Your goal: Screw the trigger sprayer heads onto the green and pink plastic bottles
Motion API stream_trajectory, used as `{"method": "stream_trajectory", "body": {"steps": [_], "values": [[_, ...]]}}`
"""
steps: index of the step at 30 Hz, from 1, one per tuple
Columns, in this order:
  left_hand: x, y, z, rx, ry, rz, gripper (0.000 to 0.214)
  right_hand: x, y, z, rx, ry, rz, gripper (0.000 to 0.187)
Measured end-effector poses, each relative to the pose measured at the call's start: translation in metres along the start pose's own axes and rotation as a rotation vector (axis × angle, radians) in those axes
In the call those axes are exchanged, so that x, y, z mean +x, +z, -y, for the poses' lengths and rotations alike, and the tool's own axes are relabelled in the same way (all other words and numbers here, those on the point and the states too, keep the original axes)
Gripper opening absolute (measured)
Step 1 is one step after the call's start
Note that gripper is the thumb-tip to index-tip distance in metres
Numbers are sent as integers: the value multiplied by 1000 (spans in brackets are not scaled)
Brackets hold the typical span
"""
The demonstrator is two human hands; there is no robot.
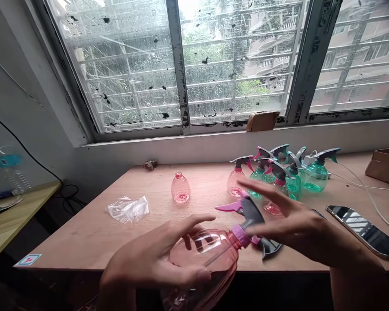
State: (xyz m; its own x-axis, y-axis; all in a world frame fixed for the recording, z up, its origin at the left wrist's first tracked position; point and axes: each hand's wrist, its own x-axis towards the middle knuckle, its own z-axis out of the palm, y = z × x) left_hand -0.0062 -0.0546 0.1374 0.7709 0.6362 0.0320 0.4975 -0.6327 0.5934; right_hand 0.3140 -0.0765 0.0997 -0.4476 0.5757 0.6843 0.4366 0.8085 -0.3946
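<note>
Tilted over the table's front edge is a clear pink spray bottle (214,255), with my left hand (155,255) wrapped round its body. A dark grey spray head (251,211) with a pink trigger and pink collar sits on its neck, and a thin tube runs down inside. Around the spray head, my right hand (294,220) has its fingers stretched and apart; whether the thumb touches it I cannot tell. Partly hidden below that hand lies a dark, shiny curved piece (271,248). Farther back, a pink bottle (180,189) without a spray head stands upright.
Several pink and green spray bottles (316,175) with heads stand at the back right. A crumpled clear plastic bag (129,209) lies on the left. Toward the right are a phone (365,229), a white cable (369,192) and a cardboard box (384,168). A window (181,65) is behind.
</note>
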Motion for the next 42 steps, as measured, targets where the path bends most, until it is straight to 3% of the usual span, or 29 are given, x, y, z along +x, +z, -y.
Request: {"method": "stream_trajectory", "body": {"steps": [3,5,7,11,13,17,19,21,26,30,33,35,39,42], "values": [[0,-3,0,40,11,-92,65,-1,0,2,-92,133,-99,53],[3,-1,-4,75,-3,-144,68,2,2,4,-79,260,-149,51],[8,3,-8,95,-11,-128,69,5,6,5,-63,353,-114,46],[15,7,-11,107,6,-90,68,11,11,2,-6,312,75,34],[16,7,-9,121,33,-106,68,12,10,-2,33,285,77,33],[13,7,-8,183,129,-204,67,13,7,-7,100,390,43,58],[10,7,-10,209,164,-228,64,12,6,-8,103,430,112,47],[8,8,-12,212,165,-219,64,10,5,-8,75,381,133,39],[12,4,-10,101,-32,-134,60,1,8,-8,143,187,-140,62],[17,-1,1,-6,-152,-40,52,-7,1,-13,92,130,-257,53],[16,-4,20,-26,-216,-3,64,-13,-14,-23,-10,208,-279,43],[17,-6,37,47,-249,-16,72,-15,-25,-33,-64,297,-193,40],[28,-8,66,185,-260,-111,67,-12,-30,-54,-150,428,145,38],[42,-6,80,206,-285,-182,65,-4,-22,-61,-194,454,233,33]]}}
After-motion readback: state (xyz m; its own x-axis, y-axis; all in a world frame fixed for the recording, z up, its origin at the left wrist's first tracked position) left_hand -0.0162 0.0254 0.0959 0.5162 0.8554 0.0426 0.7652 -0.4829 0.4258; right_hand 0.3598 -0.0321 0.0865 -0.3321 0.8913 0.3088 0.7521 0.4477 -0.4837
